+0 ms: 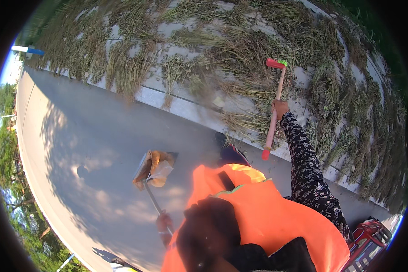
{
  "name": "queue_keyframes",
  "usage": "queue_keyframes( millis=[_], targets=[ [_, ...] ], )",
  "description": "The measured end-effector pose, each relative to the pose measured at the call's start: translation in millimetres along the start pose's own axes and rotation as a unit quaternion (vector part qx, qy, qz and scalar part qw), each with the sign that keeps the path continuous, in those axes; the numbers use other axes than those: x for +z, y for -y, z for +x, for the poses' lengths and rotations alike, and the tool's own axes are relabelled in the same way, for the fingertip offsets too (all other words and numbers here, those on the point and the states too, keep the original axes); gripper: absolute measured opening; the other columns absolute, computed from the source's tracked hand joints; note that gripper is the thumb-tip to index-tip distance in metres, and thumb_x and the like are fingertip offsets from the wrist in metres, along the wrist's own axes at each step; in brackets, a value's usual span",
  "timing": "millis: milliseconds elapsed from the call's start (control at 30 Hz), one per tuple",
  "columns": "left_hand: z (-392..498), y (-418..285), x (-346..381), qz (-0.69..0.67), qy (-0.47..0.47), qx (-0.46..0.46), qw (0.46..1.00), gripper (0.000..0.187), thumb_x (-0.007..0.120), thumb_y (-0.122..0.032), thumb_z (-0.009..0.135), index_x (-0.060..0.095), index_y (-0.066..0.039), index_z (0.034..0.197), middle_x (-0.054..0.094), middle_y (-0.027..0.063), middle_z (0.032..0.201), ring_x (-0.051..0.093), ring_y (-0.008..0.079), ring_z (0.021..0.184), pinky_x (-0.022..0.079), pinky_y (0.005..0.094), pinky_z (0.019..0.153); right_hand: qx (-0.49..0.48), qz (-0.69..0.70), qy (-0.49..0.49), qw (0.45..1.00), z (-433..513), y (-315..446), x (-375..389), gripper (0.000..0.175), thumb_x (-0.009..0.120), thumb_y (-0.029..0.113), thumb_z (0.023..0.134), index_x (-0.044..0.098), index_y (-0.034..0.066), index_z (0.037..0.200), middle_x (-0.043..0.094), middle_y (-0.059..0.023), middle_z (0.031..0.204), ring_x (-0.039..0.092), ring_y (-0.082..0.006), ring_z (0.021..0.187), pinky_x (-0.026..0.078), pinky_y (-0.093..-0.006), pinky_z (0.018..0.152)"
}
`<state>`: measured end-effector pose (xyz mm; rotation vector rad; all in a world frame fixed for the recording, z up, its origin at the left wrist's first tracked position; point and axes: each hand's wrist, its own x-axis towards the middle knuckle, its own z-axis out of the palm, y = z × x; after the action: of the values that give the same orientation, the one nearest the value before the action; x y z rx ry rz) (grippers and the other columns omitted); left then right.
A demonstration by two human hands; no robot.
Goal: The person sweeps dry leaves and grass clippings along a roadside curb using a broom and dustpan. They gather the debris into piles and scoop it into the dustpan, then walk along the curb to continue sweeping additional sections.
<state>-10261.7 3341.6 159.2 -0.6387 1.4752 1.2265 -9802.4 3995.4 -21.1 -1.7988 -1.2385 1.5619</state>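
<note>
Near the kerb, my right hand (280, 108) grips the pink handle (271, 129) of a long-handled brush. Its red head with green bristles (276, 63) is over dried plant stalks (238, 51) spread on the paved sidewalk. At the lower left, my left hand (165, 221) is blurred and closed around a pole (152, 199). That pole ends in a dustpan-like scoop (141, 170) above the road, with an orange-brown bag or cloth (159, 158) and a whitish plastic piece (161, 171) at it.
A stone kerb (156, 98) separates the plant-strewn sidewalk from the grey road (98, 122). My dark shoe (220, 138) is beside the kerb. A red vehicle (369, 234) stands at lower right. A blue-and-white post (29, 50) shows at upper left, trees (6, 146) at the left rim.
</note>
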Motion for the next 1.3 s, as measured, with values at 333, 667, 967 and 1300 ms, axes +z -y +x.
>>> queue_keyframes(
  millis=[333, 667, 967, 1300],
  targets=[
    [40, -71, 40, 0.019, -0.01, 0.003, 1.0, 0.013, 0.057, -0.02, 0.092, 0.052, -0.013, 0.082, 0.038, -0.0054, 0.056, 0.034, 0.0058, 0.039, 0.028, 0.022, 0.034, 0.11, -0.032, 0.115, 0.987, -174, 77, 62, 0.019, 0.058, 0.011, 0.088, 0.059, 0.0013, 0.103, 0.053, -0.001, 0.06, 0.047, -0.0087, 0.043, 0.042, -0.0266, 0.038],
    [53, -103, 57, 0.048, 0.04, 0.012, 0.998, 0.017, 0.063, -0.02, 0.088, 0.059, -0.006, 0.097, 0.058, 0.0046, 0.07, 0.038, 0.0058, 0.044, 0.033, 0.0209, 0.04, -0.104, -0.187, -0.13, 0.968, -75, 82, 45, 0.043, 0.058, 0.023, 0.082, 0.056, 0.0071, 0.122, 0.064, -0.0172, 0.07, 0.065, -0.0288, 0.059, 0.051, -0.0404, 0.059],
    [37, -66, 36, 0.107, -0.059, -0.003, 0.993, 0.016, 0.047, -0.021, 0.096, 0.057, -0.009, 0.093, 0.041, -0.0047, 0.057, 0.038, 0.0095, 0.043, 0.035, 0.0274, 0.039, -0.261, -0.22, -0.065, 0.938, 127, 56, 35, 0.031, 0.061, 0.021, 0.079, 0.058, -0.007, 0.091, 0.062, -0.02, 0.062, 0.063, -0.0283, 0.051, 0.051, -0.0371, 0.052],
    [50, -60, 40, 0.131, -0.032, 0.0, 0.991, 0.017, 0.047, -0.023, 0.096, 0.057, -0.01, 0.089, 0.042, -0.004, 0.056, 0.04, 0.01, 0.043, 0.035, 0.028, 0.04, -0.12, -0.299, 0.09, 0.942, -125, 54, 85, 0.049, 0.061, 0.013, 0.078, 0.051, -0.0001, 0.124, 0.064, -0.0217, 0.077, 0.064, -0.0322, 0.065, 0.051, -0.0404, 0.063]
  ],
)
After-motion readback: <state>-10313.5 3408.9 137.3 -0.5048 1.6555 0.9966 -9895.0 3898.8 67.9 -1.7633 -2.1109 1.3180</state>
